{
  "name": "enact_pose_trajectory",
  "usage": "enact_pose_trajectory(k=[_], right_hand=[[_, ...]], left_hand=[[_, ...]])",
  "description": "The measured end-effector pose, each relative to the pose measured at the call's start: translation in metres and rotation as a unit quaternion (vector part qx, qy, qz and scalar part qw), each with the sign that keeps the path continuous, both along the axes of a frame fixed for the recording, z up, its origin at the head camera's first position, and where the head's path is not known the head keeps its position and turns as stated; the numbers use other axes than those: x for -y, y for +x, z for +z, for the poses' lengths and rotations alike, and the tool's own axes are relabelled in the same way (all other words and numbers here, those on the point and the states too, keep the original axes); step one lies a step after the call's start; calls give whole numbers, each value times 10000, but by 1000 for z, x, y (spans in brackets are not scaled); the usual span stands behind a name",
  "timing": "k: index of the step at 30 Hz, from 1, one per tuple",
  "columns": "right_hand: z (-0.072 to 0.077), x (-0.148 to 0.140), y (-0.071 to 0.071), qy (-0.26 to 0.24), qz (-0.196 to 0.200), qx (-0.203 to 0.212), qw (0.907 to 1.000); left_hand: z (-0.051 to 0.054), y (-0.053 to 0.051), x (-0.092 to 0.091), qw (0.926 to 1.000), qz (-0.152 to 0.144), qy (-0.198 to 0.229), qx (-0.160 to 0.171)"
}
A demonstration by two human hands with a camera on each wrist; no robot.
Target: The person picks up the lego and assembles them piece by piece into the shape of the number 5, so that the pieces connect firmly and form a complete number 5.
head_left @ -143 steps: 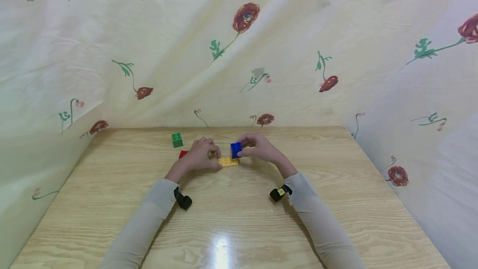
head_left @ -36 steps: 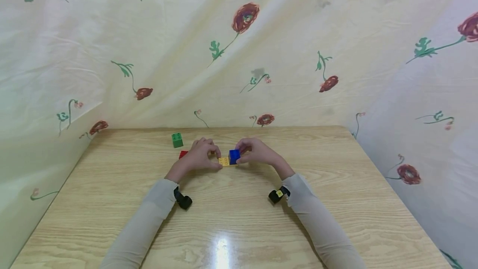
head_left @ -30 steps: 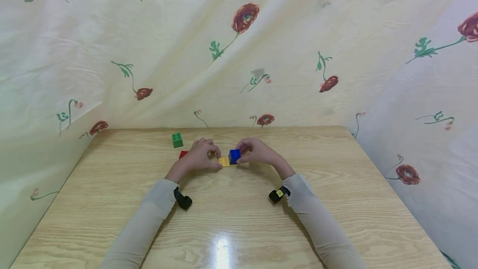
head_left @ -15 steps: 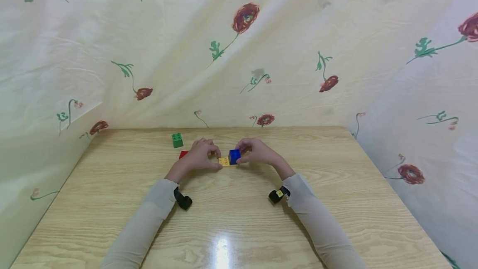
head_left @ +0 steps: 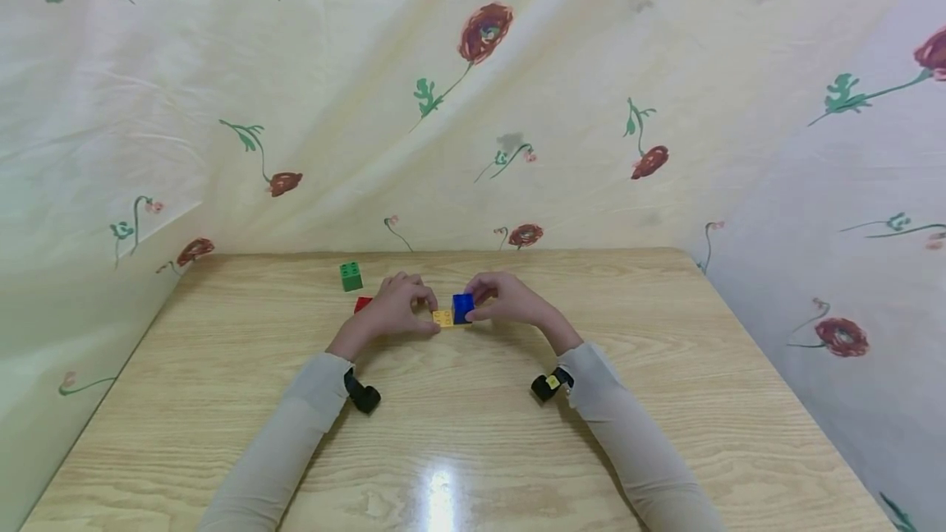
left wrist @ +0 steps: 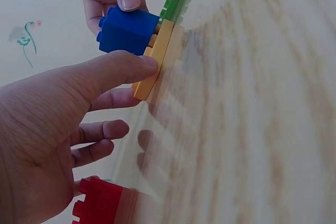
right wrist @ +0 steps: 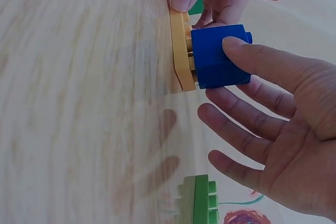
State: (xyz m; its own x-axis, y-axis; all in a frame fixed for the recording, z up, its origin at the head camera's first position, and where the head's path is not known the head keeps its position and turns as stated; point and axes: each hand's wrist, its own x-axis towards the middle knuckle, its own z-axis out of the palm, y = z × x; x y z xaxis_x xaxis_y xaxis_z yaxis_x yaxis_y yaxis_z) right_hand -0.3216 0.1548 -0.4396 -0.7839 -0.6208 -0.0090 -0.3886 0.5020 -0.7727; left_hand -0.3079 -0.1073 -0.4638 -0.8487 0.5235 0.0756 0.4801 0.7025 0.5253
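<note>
Near the table's far edge, a yellow plate brick (head_left: pixel 442 318) with studs lies flat. My left hand (head_left: pixel 395 305) pinches its left end between thumb and fingers. A blue block (head_left: pixel 462 309) stands over the plate's right end, and my right hand (head_left: pixel 512 300) holds it by thumb and fingers. In the right wrist view, part of the plate's studs show in a narrow gap beneath the blue block (right wrist: pixel 220 56); whether they are joined, I cannot tell. A red brick (left wrist: pixel 100 200) sits beside my left hand, which partly hides it in the head view.
A green block (head_left: pixel 351 277) stands at the back left, beyond the left hand. A thin green plate brick (right wrist: pixel 201 200) lies to the right of the yellow one, hidden behind the right hand in the head view. Patterned cloth (head_left: pixel 332 89) hangs behind the wooden table (head_left: pixel 473 425).
Compared with 4.8 seconds ago, my right hand has brought the blue block down and slightly left onto the yellow plate's right end. Over the last second both hands stay nearly still.
</note>
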Motion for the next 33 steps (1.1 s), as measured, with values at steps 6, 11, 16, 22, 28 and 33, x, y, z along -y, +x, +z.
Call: enact_pose_trajectory(k=[6,11,16,22,28,33], right_hand=[[-1,1,1,9,22,-74,10000],[-1,1,2,33,18,-112,9999],[-1,2,4,49,20,-165,9998],[1,3,7,115,-40,-183,9998],[2,5,11,161,-93,-159,9997],[3,5,13,161,-124,-149,9997]], left_hand=[[0,0,0,10000,-12,-21,1],[-1,-1,1,10000,27,-18,69],[-1,1,1,10000,6,-6,64],[-1,3,2,10000,-19,37,66],[0,5,2,9999,-38,66,78],[0,6,2,9999,-66,59,58]])
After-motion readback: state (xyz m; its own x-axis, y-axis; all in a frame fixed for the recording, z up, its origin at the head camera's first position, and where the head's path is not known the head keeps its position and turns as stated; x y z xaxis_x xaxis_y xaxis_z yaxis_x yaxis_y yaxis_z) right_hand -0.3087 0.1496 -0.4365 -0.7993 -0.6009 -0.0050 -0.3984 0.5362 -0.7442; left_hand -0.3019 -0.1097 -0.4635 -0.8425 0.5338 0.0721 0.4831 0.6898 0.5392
